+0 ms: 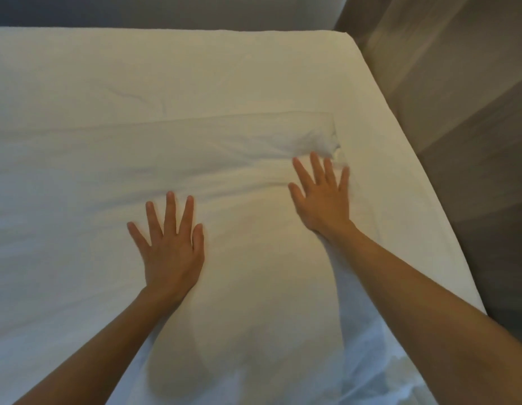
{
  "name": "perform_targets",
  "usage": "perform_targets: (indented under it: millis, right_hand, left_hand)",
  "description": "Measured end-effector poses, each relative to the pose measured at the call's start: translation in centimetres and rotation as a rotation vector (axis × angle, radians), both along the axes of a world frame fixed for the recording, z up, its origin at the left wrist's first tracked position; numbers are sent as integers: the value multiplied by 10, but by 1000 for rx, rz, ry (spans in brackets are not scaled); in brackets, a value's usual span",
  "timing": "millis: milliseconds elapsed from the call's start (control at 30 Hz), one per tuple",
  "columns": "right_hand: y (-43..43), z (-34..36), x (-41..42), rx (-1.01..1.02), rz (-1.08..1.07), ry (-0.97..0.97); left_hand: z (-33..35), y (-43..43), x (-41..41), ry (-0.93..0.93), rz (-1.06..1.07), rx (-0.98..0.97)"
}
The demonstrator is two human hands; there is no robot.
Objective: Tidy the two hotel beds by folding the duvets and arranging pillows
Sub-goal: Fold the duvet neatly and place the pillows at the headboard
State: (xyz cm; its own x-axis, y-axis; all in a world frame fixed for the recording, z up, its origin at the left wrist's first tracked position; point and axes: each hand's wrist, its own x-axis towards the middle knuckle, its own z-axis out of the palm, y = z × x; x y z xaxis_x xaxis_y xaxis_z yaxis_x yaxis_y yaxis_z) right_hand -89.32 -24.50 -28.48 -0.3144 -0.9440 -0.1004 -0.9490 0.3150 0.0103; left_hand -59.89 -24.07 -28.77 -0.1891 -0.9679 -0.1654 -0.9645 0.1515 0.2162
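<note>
A white duvet [78,200] lies spread over the near part of the bed, its far edge running across the middle of the view to a bunched corner near the right side. My left hand [172,247] lies flat on the duvet with fingers spread. My right hand [324,197] also presses flat on it, fingertips just short of the bunched corner. Beyond the duvet's edge the bare white sheet [195,71] covers the mattress up to its far edge. No pillow is in view.
The bed's right edge [423,176] runs diagonally from top to lower right, with grey-brown floor or wall panelling [473,112] beyond it. A dark headboard or wall [137,10] stands behind the far edge.
</note>
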Motion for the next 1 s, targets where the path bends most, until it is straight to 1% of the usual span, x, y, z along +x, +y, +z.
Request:
perform_targets:
  millis: [67, 133, 233, 267, 333, 367, 400, 533, 600, 633, 700, 733, 800, 833, 900, 1000]
  right_hand:
    - [17, 8, -10, 45, -85, -17]
    - [34, 20, -4, 40, -174, -96]
    - [72, 32, 10, -76, -245, -165]
    - [90, 34, 12, -110, -322, -212]
    - [127, 37, 12, -123, -581, -412]
    - [146, 37, 12, -109, -695, -500]
    - [162, 39, 12, -70, -757, -537]
    - [193, 53, 9, 134, -743, -553]
    - [195, 63, 16, 79, -748, -612]
    - [195, 72, 21, 15, -719, -593]
    - [199, 95, 27, -132, -607, -452]
    - [202, 107, 26, -200, -566, -369]
    - [212, 121, 18, -308, -559, -235]
    - [217, 120, 14, -313, -569, -190]
    - [227, 96, 12, -211, -580, -151]
    - [221, 61, 11, -3, -640, -231]
  left_hand:
    - [4, 3, -7, 21, 6, 33]
    - [9, 12, -20, 57, -19, 71]
    - [17, 32, -40, 87, -109, 95]
    - [19, 39, -43, 93, -138, 103]
    - [21, 55, -42, 96, -176, 110]
    - [21, 64, -39, 97, -190, 109]
    - [21, 73, -36, 98, -206, 107]
    - [23, 99, -28, 83, -278, 137]
    - [26, 106, -27, 66, -302, 185]
    - [29, 109, -26, 65, -308, 211]
    - [36, 113, -27, 94, -304, 220]
    - [41, 115, -30, 116, -299, 206]
    - [46, 122, -36, 131, -301, 151]
    - [46, 125, -38, 119, -310, 128]
    - [41, 128, -38, 83, -359, 145]
    - [32, 125, -27, 57, -460, 199]
